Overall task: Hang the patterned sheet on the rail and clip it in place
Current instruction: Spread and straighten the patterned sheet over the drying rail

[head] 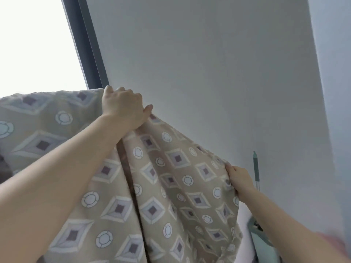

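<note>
The patterned sheet (167, 186), beige with diamonds and circles, is lifted high in front of a white wall and fills the lower left and middle of the view. My left hand (123, 107) grips its top edge at the highest point, fingers curled over the cloth. My right hand (239, 179) pinches the sheet's right edge lower down. The cloth slopes down between the two hands and hangs in folds below. No rail and no clip can be seen; the sheet hides what is behind it.
A bright window (34, 44) with a dark frame (85, 44) stands at the upper left. A green-handled pole (256, 166) leans against the white wall (209, 63) at the right. Pale green cloth (264, 242) lies at the lower right.
</note>
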